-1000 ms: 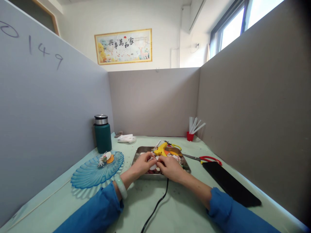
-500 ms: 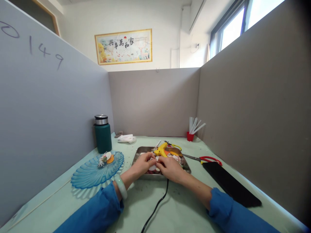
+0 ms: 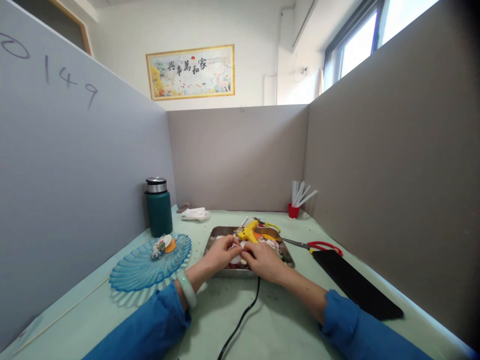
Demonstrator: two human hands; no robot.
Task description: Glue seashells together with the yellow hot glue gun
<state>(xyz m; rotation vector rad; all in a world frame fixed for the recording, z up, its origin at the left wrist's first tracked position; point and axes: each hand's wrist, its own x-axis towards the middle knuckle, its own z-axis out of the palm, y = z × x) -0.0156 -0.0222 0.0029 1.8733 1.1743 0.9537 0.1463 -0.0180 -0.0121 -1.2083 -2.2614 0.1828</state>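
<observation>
Both hands meet over a metal tray [image 3: 225, 273] that holds small white, pink and orange pieces. My left hand [image 3: 220, 254], with a pale green bangle [image 3: 186, 289] on its wrist, is closed, thumb and fingers pinched together. My right hand [image 3: 265, 260] pinches from the other side, its fingertips almost touching the left ones. A small whitish piece seems to be between the fingertips, too small and too covered to name. Just behind the hands, a yellow glue gun [image 3: 249, 232] lies in the tray, and a black cord [image 3: 242, 320] runs from under the tray's front toward me.
At left stand a blue scalloped glass plate [image 3: 146, 272] with small decorated pieces [image 3: 164, 246] and a green bottle [image 3: 159, 212]. At right lie red-handled scissors [image 3: 325, 246] and a black flat strip [image 3: 356, 285]. Behind are yellow-handled pliers [image 3: 270, 226], a red cup [image 3: 293, 211] of white sticks and white tissue [image 3: 195, 214].
</observation>
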